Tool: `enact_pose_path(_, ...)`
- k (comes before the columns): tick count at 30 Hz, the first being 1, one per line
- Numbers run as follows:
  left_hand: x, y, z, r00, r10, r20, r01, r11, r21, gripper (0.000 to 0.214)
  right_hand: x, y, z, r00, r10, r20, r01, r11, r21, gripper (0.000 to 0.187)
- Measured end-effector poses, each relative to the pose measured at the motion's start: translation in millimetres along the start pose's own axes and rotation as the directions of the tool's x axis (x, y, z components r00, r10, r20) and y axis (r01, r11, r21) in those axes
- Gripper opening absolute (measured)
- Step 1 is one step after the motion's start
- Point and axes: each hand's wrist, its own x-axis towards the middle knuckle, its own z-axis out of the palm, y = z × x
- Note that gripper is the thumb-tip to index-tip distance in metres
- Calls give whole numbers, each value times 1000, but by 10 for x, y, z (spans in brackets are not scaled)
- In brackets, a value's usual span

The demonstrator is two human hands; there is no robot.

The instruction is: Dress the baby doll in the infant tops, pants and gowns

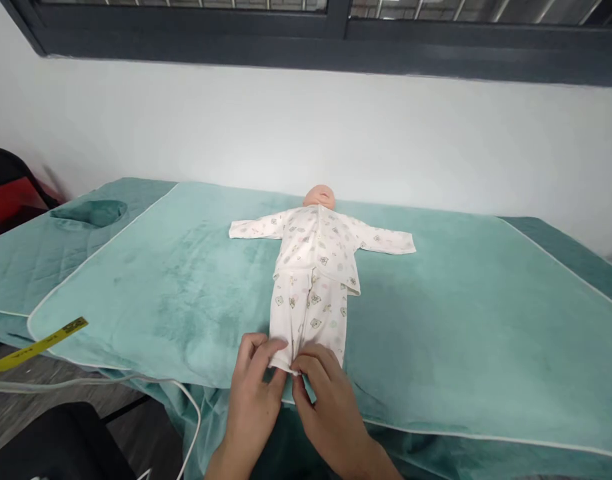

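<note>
A baby doll lies on its back on the green bed cover, its head toward the wall. It wears a white printed top with both sleeves spread sideways. White printed baby pants cover its lower body; no feet show. Near the bed's front edge, my left hand has its fingers closed around the left side of one pant leg's cuff. Fingertips of my right hand pinch the same cuff on its inner side, while that hand partly hides the other leg.
A white wall stands behind the bed, below a dark window frame. At the left are a raised face hole in the cover, a yellow strip, a white cable and a black seat.
</note>
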Motion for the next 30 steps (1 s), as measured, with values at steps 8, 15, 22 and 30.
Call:
enact_pose_path(8, -67, -100, 51, 999, -14, -33, 16, 999, 35, 23, -28, -4, -49, 996, -53, 69, 55, 998, -20, 24)
enact_pose_path(15, -126, -100, -45, 998, -20, 55, 25, 995, -98, 13, -48, 30, -328, 997, -29, 67, 19, 989, 149, 18)
enact_pose_path(22, 363, -276, -101, 958, -274, -80, 218, 884, -414, 15, 478, 762, -739, 921, 305, -241, -286, 952, 111, 14)
enact_pose_path(30, 1529, -285, 455, 897, -425, 121, 430, 774, -464, 45, 1464, 1406, -597, 817, 552, -168, -553, 832, 49, 37)
